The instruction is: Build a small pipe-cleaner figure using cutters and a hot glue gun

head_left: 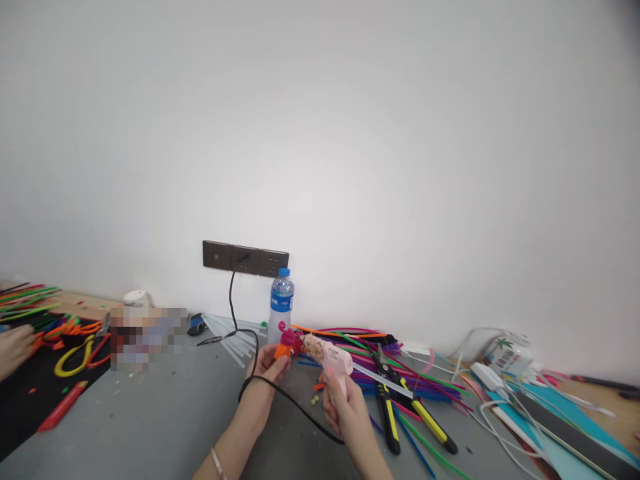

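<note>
My left hand [265,377] is closed on a small figure [286,343] of orange and magenta fuzzy stems, held in front of the water bottle [282,300]. Wrapped round the handle of a pale pink glue gun [333,357] is my right hand [345,407]. The gun's nozzle points left and meets or nearly meets the magenta part; contact cannot be made out. A clear glue stick [383,381] sticks out of its back. The black cord [300,407] hangs below the gun and crosses my left wrist.
Colourful stems [425,387] and yellow-black pliers [387,417] lie at right, beyond them cables and a phone-like dark slab [565,427]. Glue sticks [233,337] lie near the wall socket [245,259]. Another person's hand [15,350], yellow-handled scissors [73,360] and a red cutter [63,407] are at left.
</note>
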Available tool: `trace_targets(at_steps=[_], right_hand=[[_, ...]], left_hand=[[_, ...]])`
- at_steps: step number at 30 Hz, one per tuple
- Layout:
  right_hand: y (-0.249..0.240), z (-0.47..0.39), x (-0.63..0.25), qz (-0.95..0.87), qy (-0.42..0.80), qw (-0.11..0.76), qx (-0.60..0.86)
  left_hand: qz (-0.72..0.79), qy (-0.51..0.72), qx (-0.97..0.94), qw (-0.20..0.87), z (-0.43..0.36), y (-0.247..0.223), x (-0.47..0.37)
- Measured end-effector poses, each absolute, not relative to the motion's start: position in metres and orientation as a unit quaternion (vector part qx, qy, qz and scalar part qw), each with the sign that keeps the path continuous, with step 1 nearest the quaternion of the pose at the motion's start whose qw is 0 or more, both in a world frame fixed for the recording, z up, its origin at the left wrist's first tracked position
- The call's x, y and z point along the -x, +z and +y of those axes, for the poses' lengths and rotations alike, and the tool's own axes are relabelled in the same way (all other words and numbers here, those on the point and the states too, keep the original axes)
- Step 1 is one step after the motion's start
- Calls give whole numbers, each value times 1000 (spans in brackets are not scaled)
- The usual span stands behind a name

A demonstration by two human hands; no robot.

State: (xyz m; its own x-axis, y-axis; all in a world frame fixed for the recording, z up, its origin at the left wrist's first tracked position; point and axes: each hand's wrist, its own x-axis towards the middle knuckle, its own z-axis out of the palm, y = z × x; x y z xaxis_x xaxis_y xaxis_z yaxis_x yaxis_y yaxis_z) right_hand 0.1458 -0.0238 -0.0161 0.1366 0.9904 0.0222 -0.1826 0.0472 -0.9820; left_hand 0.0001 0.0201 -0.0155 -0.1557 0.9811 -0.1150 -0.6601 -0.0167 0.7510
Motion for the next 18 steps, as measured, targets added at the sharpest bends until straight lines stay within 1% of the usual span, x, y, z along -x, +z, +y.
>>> trace_targets(at_steps=[15, 18], right_hand=[[-6, -26, -145, -414, 493, 588, 489], [-7, -27, -145, -423, 469, 593, 499]], left_hand=[[339, 672, -244, 612, 17, -11, 1], [340, 675, -244, 608, 19, -14, -1]])
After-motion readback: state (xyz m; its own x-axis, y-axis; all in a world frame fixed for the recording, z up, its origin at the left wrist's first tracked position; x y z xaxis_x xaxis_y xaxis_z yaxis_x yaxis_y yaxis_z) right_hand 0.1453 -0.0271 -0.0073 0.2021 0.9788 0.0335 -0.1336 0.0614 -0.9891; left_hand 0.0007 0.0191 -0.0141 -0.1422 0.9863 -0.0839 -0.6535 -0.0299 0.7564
